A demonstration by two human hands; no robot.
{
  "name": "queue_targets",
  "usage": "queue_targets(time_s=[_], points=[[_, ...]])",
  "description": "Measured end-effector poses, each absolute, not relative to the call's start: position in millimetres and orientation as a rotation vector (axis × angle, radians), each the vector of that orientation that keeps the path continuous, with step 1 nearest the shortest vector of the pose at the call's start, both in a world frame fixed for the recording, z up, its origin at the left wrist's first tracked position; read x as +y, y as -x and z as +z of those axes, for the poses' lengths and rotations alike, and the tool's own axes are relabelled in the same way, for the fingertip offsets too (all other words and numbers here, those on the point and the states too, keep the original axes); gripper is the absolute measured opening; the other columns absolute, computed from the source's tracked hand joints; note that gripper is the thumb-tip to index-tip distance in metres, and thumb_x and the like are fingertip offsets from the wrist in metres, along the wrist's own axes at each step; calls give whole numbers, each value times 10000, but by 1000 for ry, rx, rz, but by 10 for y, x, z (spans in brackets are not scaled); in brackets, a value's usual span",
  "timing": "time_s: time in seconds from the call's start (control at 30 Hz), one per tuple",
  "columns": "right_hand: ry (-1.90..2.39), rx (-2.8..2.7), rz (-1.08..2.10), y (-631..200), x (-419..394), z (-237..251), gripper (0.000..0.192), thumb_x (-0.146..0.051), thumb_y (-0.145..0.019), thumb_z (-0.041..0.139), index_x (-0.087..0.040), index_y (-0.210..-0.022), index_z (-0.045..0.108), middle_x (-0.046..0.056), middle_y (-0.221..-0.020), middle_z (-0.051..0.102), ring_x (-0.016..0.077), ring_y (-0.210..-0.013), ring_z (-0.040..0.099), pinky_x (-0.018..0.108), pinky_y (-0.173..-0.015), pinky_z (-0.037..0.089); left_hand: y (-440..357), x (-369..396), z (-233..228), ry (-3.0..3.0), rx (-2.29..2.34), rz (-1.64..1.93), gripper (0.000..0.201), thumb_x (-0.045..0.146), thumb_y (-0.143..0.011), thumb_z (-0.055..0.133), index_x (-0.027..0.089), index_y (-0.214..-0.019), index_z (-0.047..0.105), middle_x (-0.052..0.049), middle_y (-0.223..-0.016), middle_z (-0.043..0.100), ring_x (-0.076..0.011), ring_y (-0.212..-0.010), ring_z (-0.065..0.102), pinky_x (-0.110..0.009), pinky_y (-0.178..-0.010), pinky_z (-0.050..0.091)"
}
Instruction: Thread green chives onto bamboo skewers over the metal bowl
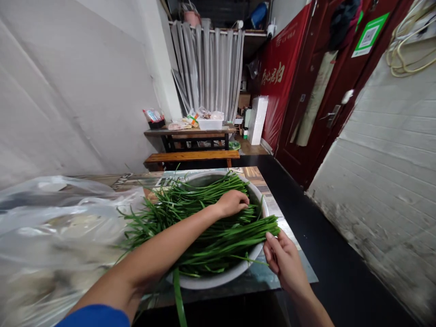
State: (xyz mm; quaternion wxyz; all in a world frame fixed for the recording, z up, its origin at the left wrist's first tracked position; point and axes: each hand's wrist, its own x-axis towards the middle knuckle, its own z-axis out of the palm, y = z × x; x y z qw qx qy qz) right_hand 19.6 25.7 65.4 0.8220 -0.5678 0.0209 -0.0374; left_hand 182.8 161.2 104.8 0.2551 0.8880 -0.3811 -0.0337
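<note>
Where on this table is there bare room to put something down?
Bare strip of table between the basin and the right edge, by the right hand. Another patch beyond the basin. Left side is crowded with plastic bags; chives fill the basin under the left hand.

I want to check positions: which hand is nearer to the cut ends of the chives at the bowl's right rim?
Right. The right hand touches the cut ends; the left hand rests on the chives farther back in the bowl.

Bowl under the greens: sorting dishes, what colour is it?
The bowl is grey-white, seen in the head view.
</note>
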Motion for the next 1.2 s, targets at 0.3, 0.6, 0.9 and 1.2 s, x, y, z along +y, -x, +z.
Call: queue_targets(time_s=[0.3,0.6,0.9,1.2], points=[[1339,-48,-49,-258,214,839,200,-377,-847,483,-185,-806,445,-83,-457,474,12,-259,226,139,-281,117,-1407,1650,1453,-1994,-630,-174,277,313,-724,539,94,-820,679,-45,-685,667,-128,-593,574,-220,-612,454],[1323,-40,-34,-314,249,894,222,-400,-833,495,-192,-800,424,-94,-446,465,8,-248,200,126,-273,108,-1367,1620,1414,-1914,-597,-161,271,314,-724,546,93,-815,674,-45,-679,653,-118,-578,555,-214,-584,441],[1330,-45,-29,-303,235,893,232,-411,-832,492,-195,-791,418,-88,-455,475,9,-241,200,128,-268,106,-1342,1605,1407,-1925,-598,-155,301,320,-724,557,93,-879,680,-57,-719,674,-138,-602,583,-232,-596,462],[1321,-36,-28,-296,239,891,215,-390,-833,497,-193,-789,421,-92,-446,472,6,-243,203,122,-271,111,-1377,1640,1369,-2019,-766,-34,257,286,-749,552,144,-915,687,-55,-893,687,-169,-791,617,-247,-762,459]])
